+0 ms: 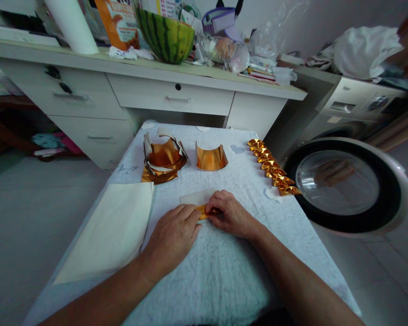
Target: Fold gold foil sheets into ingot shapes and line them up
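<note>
A sheet of gold foil paper [203,212], pale on its reverse, lies on the cloth-covered table between my hands. Part of it is folded over toward me and shows gold. My left hand [177,228] presses on its left part, fingers together. With bent fingers my right hand [228,213] pinches the gold fold at its right part. Beyond them a single curved gold sheet [211,158] stands by itself. Left of that sits a stack of curled gold sheets [165,156]. Folded gold foil pieces [272,167] form a slanting row on the right.
A flat cream paper packet [112,226] lies along the table's left side. At the back, a counter [211,81] with drawers carries a cut watermelon [168,36], a white roll [73,27] and plastic bags. The open washing machine door [340,181] juts near the table's right edge.
</note>
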`<state>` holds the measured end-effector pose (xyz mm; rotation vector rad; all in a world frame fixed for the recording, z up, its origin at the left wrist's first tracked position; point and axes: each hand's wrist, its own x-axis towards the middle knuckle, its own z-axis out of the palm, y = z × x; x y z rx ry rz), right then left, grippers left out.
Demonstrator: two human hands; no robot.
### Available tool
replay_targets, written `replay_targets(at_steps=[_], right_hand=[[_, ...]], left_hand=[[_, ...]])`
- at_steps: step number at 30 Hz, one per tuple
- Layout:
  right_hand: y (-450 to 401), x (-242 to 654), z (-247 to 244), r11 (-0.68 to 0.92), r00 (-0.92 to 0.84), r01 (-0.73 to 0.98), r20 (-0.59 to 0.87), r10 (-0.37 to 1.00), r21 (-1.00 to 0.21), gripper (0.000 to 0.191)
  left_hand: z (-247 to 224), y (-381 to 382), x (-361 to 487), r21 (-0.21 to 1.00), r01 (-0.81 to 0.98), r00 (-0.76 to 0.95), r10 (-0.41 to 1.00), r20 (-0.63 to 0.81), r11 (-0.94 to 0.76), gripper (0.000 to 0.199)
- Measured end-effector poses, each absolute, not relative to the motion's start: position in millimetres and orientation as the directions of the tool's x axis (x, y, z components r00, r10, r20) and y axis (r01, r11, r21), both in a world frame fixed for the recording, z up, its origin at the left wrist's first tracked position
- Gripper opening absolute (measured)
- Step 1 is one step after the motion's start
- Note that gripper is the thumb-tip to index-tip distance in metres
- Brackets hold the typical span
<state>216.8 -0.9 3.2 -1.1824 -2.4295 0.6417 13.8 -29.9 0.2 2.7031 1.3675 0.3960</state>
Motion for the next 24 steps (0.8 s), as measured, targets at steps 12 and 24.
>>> replay_targets(at_steps=[12, 24], right_hand=[[-1.2, 216.9, 5.0, 0.532, -0.566, 0.628, 0.136, 0.813, -0.568, 0.024], [3.5, 217.8, 0.4, 0.585, -0.587, 0.550, 0.223, 0.778, -0.596, 0.016]], left_hand=[[-2.4, -26.9, 11.6, 0.213, 0.769, 0.571, 0.798, 0.194, -0.602, 0.018], [-11.1, -20.5, 7.8, 0.308, 0.757, 0.525, 0.817, 0.238, -0.576, 0.020]])
